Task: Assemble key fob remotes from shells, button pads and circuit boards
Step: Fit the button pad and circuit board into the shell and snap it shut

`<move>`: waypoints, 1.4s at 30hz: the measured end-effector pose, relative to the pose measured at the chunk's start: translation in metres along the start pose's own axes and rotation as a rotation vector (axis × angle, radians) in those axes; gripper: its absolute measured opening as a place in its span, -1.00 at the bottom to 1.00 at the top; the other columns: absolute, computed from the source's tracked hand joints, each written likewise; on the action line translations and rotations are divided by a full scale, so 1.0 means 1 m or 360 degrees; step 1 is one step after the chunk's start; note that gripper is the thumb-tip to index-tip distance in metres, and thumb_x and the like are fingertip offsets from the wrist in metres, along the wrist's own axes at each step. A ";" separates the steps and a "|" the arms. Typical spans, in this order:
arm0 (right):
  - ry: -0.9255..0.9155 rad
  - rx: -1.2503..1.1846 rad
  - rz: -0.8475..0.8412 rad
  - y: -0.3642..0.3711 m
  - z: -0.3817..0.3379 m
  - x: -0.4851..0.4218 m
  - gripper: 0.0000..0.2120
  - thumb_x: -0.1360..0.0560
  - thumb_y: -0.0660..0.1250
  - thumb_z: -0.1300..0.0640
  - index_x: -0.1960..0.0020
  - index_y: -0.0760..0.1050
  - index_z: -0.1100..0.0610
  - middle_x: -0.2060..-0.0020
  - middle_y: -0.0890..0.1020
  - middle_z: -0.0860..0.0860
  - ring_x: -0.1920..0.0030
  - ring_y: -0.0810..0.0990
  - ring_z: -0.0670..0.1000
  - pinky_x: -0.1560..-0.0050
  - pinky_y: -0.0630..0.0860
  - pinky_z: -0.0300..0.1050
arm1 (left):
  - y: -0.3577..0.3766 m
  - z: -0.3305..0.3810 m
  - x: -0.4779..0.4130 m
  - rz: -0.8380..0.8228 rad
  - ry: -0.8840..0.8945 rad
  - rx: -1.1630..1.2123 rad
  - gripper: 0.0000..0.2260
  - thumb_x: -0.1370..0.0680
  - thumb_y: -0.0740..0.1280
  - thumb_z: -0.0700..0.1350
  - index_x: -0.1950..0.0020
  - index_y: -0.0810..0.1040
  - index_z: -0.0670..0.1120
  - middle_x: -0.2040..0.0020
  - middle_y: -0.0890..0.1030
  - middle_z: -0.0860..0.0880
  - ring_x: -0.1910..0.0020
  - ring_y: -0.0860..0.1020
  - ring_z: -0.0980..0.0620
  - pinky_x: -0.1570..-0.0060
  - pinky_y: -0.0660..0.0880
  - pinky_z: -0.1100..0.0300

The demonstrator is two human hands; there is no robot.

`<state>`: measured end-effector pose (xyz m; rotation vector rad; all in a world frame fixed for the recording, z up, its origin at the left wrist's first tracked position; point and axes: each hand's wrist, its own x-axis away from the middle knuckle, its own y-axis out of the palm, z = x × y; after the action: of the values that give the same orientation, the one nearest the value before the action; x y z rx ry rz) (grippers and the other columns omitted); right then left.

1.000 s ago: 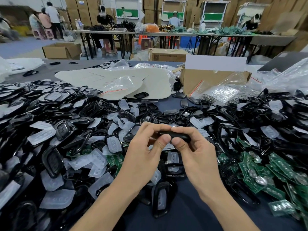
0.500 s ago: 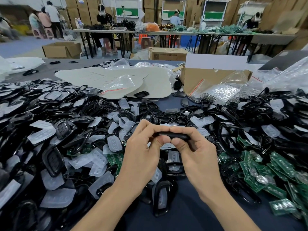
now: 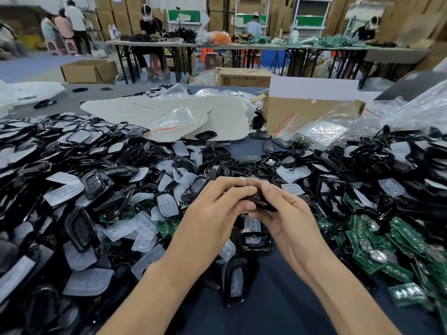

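A black key fob (image 3: 262, 201) sits between both hands at the middle of the view, above the table. My left hand (image 3: 215, 213) grips its left end with thumb and fingers. My right hand (image 3: 287, 218) cups it from the right, fingers curled over the top. Most of the fob is hidden by the fingers. Black shells (image 3: 79, 228) and translucent button pads (image 3: 167, 205) lie heaped on the left. Green circuit boards (image 3: 377, 247) lie piled on the right. A shell with a pad in it (image 3: 234, 282) lies below my hands.
The dark blue table (image 3: 278, 310) shows bare near the front edge. A cardboard box (image 3: 302, 112) and plastic bags (image 3: 321, 131) stand at the back right, pale sheets (image 3: 217, 117) at the back middle. Other people work at far tables (image 3: 242, 45).
Both hands have shifted slightly and the fob has tilted; my right fingers now curl further over its top, hiding more of it.
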<state>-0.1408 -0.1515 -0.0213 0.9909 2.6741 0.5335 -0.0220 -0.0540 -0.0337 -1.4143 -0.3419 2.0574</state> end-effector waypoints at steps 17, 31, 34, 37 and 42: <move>-0.0602 0.0703 0.0091 0.008 0.011 0.012 -0.77 -0.56 0.41 0.24 0.02 0.58 -0.12 0.10 0.72 0.00 0.06 0.71 0.03 -0.04 0.65 -0.09 | 0.000 0.008 0.001 0.0261 -0.0040 -0.0181 -0.71 -0.57 0.21 -0.26 -0.17 0.67 -0.19 0.02 0.61 -0.04 -0.02 0.50 0.02 -0.03 0.50 0.26; -0.0627 0.0693 0.0124 0.005 0.018 0.009 -0.63 -0.57 0.33 0.38 0.06 0.55 -0.12 0.15 0.73 0.01 0.08 0.71 0.05 -0.08 0.65 0.05 | 0.012 0.008 0.002 0.0416 -0.0053 -0.0172 -0.69 -0.54 0.22 -0.30 -0.13 0.70 -0.14 0.11 0.62 0.01 0.08 0.48 0.05 0.06 0.50 0.25; -0.0668 0.0740 0.0100 0.002 0.015 0.007 -0.72 -0.59 0.35 0.32 0.00 0.55 -0.08 0.10 0.73 -0.01 0.07 0.72 0.05 -0.05 0.65 -0.06 | 0.012 0.007 0.002 0.0317 -0.0085 -0.0181 -0.73 -0.58 0.25 -0.27 -0.20 0.66 -0.12 0.06 0.57 0.02 0.04 0.46 0.04 -0.01 0.46 0.29; -0.0650 0.0810 0.0071 -0.002 0.013 0.004 -0.85 -0.60 0.35 0.14 -0.07 0.53 -0.12 0.04 0.72 -0.07 0.02 0.72 -0.01 -0.05 0.63 -0.14 | 0.011 0.004 0.001 0.0227 -0.0058 -0.0186 -0.76 -0.63 0.28 -0.17 -0.26 0.62 -0.12 -0.03 0.57 0.02 -0.03 0.49 0.02 -0.07 0.45 0.28; -0.0635 0.0994 0.0012 -0.004 0.008 0.012 -0.85 -0.63 0.22 -0.13 -0.16 0.44 -0.15 -0.02 0.69 -0.14 -0.03 0.71 -0.02 -0.08 0.63 -0.03 | 0.008 0.009 -0.002 0.0193 -0.0027 -0.0157 -0.77 -0.63 0.30 -0.11 -0.25 0.62 -0.11 -0.10 0.58 0.02 -0.09 0.52 0.02 -0.07 0.48 0.20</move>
<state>-0.1489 -0.1442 -0.0317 1.1034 2.4900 -0.4925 -0.0321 -0.0601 -0.0331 -1.5099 -0.3777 2.1777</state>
